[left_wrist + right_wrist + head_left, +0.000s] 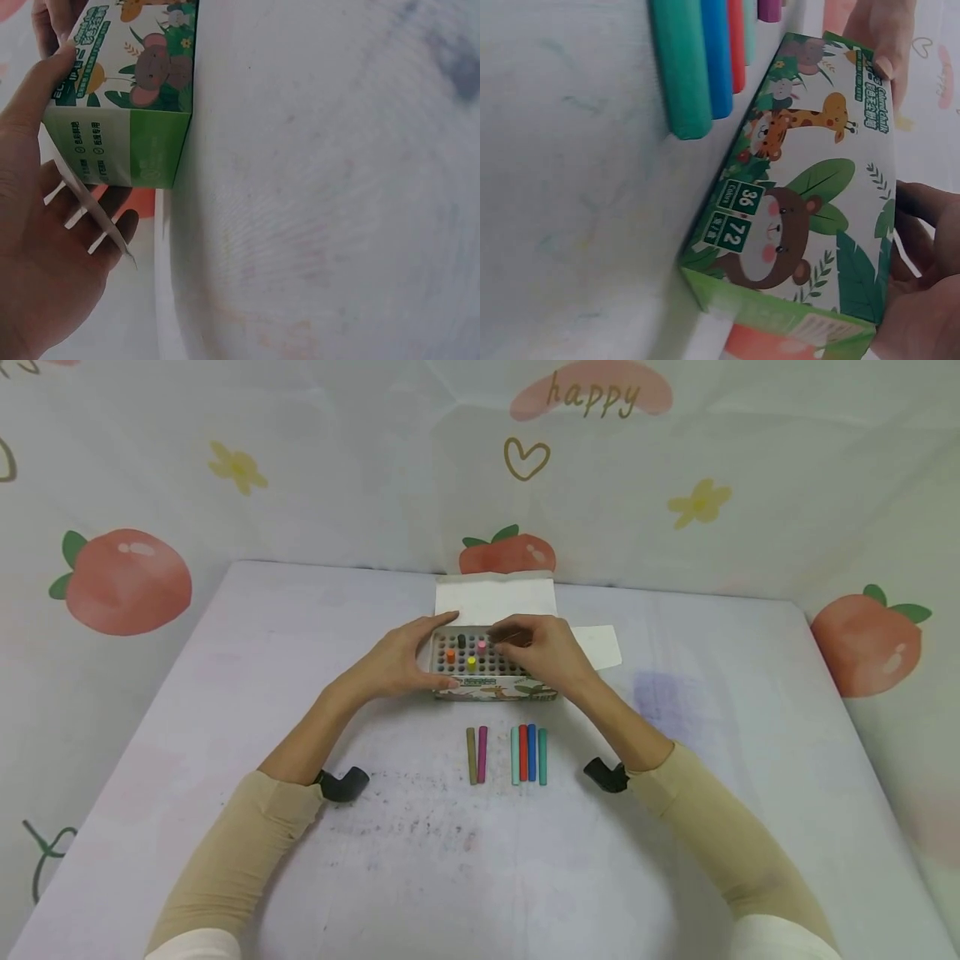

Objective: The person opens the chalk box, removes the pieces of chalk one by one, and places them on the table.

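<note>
A chalk box (495,688) with animal pictures stands lid up, its top an insert full of holes. Black (462,642), orange (451,656), yellow (472,663) and pink chalk sticks (482,647) poke out of it. My left hand (401,660) holds the box's left end, thumb at the front edge and fingers toward the back; in the left wrist view a flap crosses those fingers. Over the right half of the insert hovers my right hand (546,652), its thumb and forefinger bent beside the pink stick. Whether they pinch anything is hidden.
In front of the box lie loose chalks: olive (472,756) and magenta (482,754) as a pair, then mint (515,756), red (523,752), blue (532,752) and green (542,757). The lid (495,597) leans back, and a side flap (597,647) sticks out right.
</note>
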`<move>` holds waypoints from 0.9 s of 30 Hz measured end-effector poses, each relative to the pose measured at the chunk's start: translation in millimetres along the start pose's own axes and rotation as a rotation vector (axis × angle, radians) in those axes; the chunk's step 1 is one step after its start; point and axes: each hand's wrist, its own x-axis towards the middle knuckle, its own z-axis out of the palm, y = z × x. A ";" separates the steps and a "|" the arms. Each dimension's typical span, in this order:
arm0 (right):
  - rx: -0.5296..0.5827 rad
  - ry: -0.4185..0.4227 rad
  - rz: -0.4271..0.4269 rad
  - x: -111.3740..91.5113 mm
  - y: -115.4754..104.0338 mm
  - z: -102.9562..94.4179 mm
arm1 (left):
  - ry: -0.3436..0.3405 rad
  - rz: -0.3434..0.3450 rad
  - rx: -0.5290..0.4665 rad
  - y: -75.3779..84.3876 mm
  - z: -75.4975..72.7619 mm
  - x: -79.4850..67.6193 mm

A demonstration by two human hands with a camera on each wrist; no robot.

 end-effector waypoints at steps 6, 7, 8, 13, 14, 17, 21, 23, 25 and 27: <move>-0.014 -0.056 0.014 7.0 -1.4 4.2 | -0.005 0.002 -0.009 -2.2 -0.1 0.8; -0.018 -0.064 0.022 7.8 -1.6 4.8 | -0.007 0.001 -0.012 -2.2 0.0 0.8; -0.025 -0.072 0.029 8.4 -1.8 5.3 | -0.008 0.001 -0.013 -2.2 0.1 0.8; -0.051 -0.093 0.050 10.4 -1.4 6.6 | -0.008 0.002 -0.017 -2.1 0.6 0.4; -0.051 -0.095 0.053 10.7 -1.2 6.8 | -0.009 0.003 -0.015 -2.1 0.6 0.2; -0.054 -0.096 0.057 11.1 -0.6 8.1 | -0.006 0.005 -0.017 -2.7 0.8 0.1; -0.060 -0.093 0.063 11.1 0.3 10.0 | -0.003 0.008 -0.019 -3.8 1.3 0.2; -0.073 -0.089 0.064 11.3 0.6 10.7 | -0.001 0.011 -0.015 -4.2 1.4 0.3; -0.092 -0.084 0.062 11.5 0.3 10.9 | -0.001 0.013 -0.014 -3.9 1.2 0.3; -0.114 -0.074 0.061 12.0 0.6 11.2 | 0.003 0.015 -0.009 -4.2 1.2 0.6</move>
